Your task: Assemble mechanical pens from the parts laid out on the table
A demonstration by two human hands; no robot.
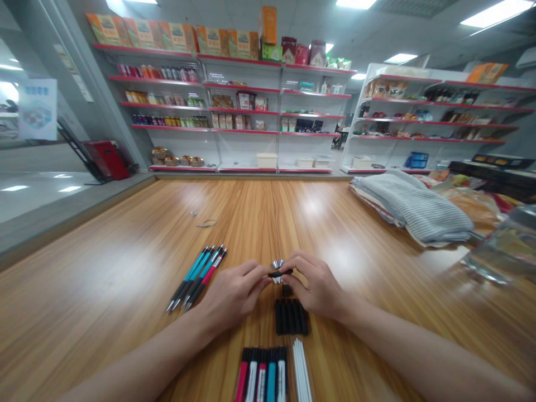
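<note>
My left hand (pixel 240 287) and my right hand (pixel 316 283) are both closed in a pinch, fingertips almost meeting over the table. Between them lies a small dark pen part (pixel 275 274), likely a black grip, each hand at one end. Just behind it several silver pen tips (pixel 277 263) stand in a cluster, partly covered by the fingers. Below the hands is a row of black pen grips (pixel 291 317). Nearer to me are pen barrels (pixel 262 375) in red, white and blue with black tops, beside thin white refills (pixel 302 371). Several whole pens (pixel 196 278) lie left of my left hand.
A wooden table (pixel 117 268) carries everything. Farther back lie a thin ring-like loop (pixel 206 223) and a tiny silver piece (pixel 193 213). On the right are folded striped cloths (pixel 414 201) and a clear jar (pixel 505 245). Stocked shelves (pixel 240 131) stand beyond the table.
</note>
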